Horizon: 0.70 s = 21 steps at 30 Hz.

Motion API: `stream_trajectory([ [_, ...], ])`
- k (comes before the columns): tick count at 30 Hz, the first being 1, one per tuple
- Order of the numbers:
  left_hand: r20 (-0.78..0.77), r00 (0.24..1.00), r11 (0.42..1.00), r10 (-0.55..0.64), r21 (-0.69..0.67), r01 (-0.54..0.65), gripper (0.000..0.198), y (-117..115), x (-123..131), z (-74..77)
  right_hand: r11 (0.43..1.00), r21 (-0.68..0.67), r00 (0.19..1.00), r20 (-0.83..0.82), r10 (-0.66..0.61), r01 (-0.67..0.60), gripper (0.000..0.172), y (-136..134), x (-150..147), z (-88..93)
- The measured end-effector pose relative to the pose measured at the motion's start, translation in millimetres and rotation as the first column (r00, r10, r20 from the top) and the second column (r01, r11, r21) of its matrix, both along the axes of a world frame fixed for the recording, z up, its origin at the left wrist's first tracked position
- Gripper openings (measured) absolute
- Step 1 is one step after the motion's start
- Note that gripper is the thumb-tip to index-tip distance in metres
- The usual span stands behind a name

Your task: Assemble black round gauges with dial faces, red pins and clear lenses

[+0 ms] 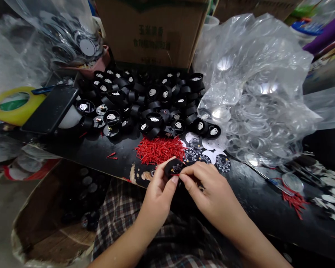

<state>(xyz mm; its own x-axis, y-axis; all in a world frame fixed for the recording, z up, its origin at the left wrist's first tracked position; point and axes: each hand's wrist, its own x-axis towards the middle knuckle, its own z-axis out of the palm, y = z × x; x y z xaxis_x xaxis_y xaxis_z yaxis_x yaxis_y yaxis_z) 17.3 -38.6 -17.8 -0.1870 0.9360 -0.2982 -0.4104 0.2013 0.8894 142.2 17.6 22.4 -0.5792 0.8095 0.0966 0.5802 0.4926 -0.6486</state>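
Note:
My left hand [159, 191] is closed around a small black round gauge [173, 166], tilted so its printed dial face shows. My right hand [212, 186] has thumb and forefinger pinched at the gauge's near edge, where a thin red pointer [174, 174] shows at the fingertips. Just beyond my hands lies a heap of red pointers [159, 150]. Printed black dial discs [222, 162] and white ones are spread to its right. Behind them many black gauge cases [154, 119] are piled up, some with white inner parts showing.
A plastic bag of clear round covers [257, 111] stands at right, near tweezers [268, 178] and more red pointers [293, 201]. At left are a phone [51, 109] and yellow tape roll [30, 111]. Cardboard box [153, 33] behind; open carton [44, 230] below left.

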Motion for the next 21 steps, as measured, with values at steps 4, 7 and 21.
stream_trajectory([
  [4, -0.071, 0.998, 0.999, -0.001, 0.035, 0.004, 0.027, -0.5, -2.6, 6.4, 0.999, -0.030, 1.000, 0.006, -0.010, 0.010, 0.015, -0.1, 2.5, -0.4],
  [7, -0.112, 0.994, 0.998, 0.008, 0.055, -0.002, 0.025, -1.2, -4.0, 8.9, 0.999, -0.052, 1.000, -0.030, 0.003, -0.005, 0.017, -0.5, 4.5, 1.3],
  [21, -0.267, 0.964, 0.996, 0.018, 0.085, 0.005, 0.025, -8.1, -4.0, 10.2, 0.996, -0.089, 0.998, -0.057, -0.009, 0.004, 0.019, -5.3, 6.6, 3.6],
])
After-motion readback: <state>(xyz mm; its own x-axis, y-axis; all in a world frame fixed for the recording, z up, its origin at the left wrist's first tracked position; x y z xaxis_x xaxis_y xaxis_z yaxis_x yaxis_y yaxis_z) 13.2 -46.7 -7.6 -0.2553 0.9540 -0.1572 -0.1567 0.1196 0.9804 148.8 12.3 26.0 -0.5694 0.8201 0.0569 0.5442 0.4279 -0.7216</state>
